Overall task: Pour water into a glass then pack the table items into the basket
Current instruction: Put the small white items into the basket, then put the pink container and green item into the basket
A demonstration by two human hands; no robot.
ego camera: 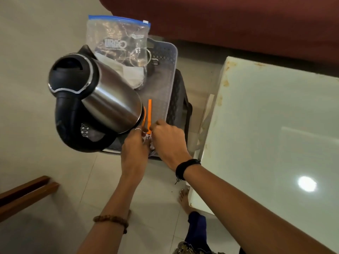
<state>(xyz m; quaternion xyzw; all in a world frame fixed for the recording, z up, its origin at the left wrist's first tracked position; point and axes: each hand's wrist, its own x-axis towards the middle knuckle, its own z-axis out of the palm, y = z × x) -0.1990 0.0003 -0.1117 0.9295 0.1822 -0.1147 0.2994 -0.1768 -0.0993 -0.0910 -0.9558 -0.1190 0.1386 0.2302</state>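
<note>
**A:** Your two hands met low at the near end of the basket, which stood on a dark stool beside the glass surface. What did they hold?

**B:** Your left hand and right hand were both pinched on one small patterned packet, fingers curled around it. It sat between your hands, just inside the near wall, touching both. What it was, I couldn't tell; your hands hid most of it.

**A:** And which way did things lie from there?

**B:** Two orange sticks ran lengthwise along the basket floor, away from you, their near ends just beyond your fingertips. Your right hand was the nearer to them. One kettle leaned tilted in the left half, lid away to the left, its base touching your left knuckles. One zip bag stood upright at the far end, with what looked like one glass in front of it.

**A:** So how far along were you?

**B:** Late, I judged: the part of the surface in view was bare, and the packet only needed setting down. You had little room, though, with the kettle crowding your left hand.
</note>
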